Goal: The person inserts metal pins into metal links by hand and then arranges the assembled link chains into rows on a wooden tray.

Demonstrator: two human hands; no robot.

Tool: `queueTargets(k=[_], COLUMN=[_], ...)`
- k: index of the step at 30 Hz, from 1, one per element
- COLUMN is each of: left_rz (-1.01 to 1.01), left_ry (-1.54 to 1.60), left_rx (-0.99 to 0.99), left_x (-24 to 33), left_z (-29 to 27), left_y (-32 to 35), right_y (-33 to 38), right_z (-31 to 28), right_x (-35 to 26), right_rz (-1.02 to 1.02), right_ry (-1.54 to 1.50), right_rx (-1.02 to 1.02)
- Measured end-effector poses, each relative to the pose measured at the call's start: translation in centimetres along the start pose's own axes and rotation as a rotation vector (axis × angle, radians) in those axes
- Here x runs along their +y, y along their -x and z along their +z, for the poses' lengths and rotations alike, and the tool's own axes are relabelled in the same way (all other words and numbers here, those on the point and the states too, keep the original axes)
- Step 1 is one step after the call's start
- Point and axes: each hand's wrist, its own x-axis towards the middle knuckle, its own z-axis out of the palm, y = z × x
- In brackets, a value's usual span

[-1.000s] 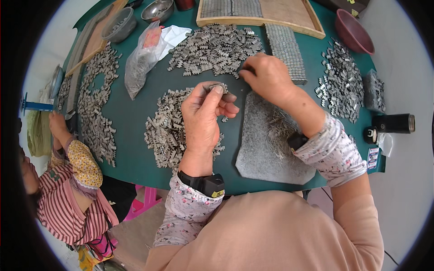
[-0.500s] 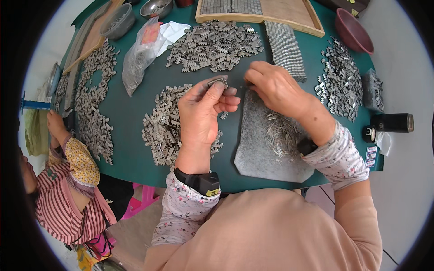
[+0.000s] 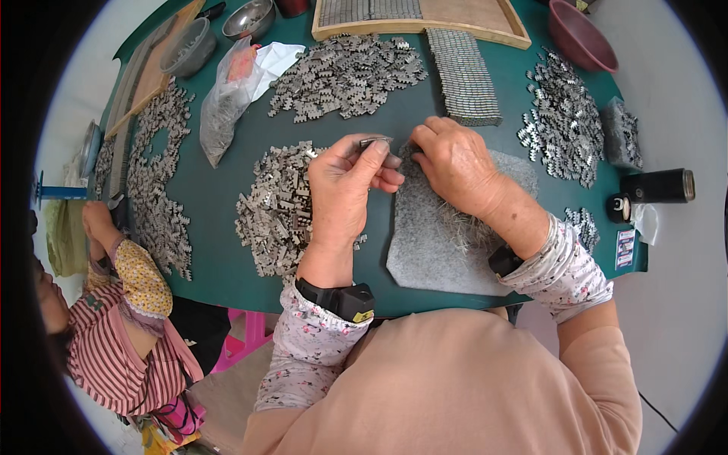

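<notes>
My left hand (image 3: 339, 193) is closed, pinching a small metal hinge (image 3: 374, 141) between thumb and forefinger. Just to its right, my right hand (image 3: 464, 168) is closed with bent fingertips together; whatever they pinch is too small or hidden to name. That hand hovers over the upper part of a grey felt mat (image 3: 425, 262). Thin metal pins (image 3: 461, 226) lie heaped on the mat, partly covered by my right hand and wrist. Beside my left wrist spreads a pile of small toothed metal hinge leaves (image 3: 274, 208).
More toothed leaves form piles at the back (image 3: 349, 76), right (image 3: 565, 125) and left (image 3: 161, 174). Rows of joined pieces (image 3: 464, 80) lie by a wooden tray (image 3: 485, 30). A plastic bag (image 3: 222, 117), maroon bowl (image 3: 580, 38) and black flask (image 3: 658, 186) stand around. Another person (image 3: 121, 326) sits left.
The view has shifted slightly. My right hand has dropped a little, its fingertips still near the hinge in my left hand. A small pile beyond my right sleeve now shows.
</notes>
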Motion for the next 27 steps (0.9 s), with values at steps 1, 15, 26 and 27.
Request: queueTargets(k=[1, 15, 26, 27], left_rz=[-0.005, 0.036, 0.031, 0.028], left_ry=[-0.01, -0.191, -0.259, -0.26], left_rx=[0.001, -0.19, -0.277, -0.288], left_x=[-0.2, -0.9, -0.4, -0.5], left_z=[0.0, 1.5, 6.0, 6.4], left_y=[0.0, 0.9, 1.9, 1.8], right_y=[0.2, 2.3, 6.7, 7.1], right_z=[0.0, -3.3, -6.4, -6.7], right_x=[0.1, -1.6, 1.6, 2.6], right_rz=[0.023, 0.257, 0.335, 0.34], right_ry=[-0.143, -0.723, -1.032, -0.966], right_rx=[0.0, 0.145, 0.186, 0.232])
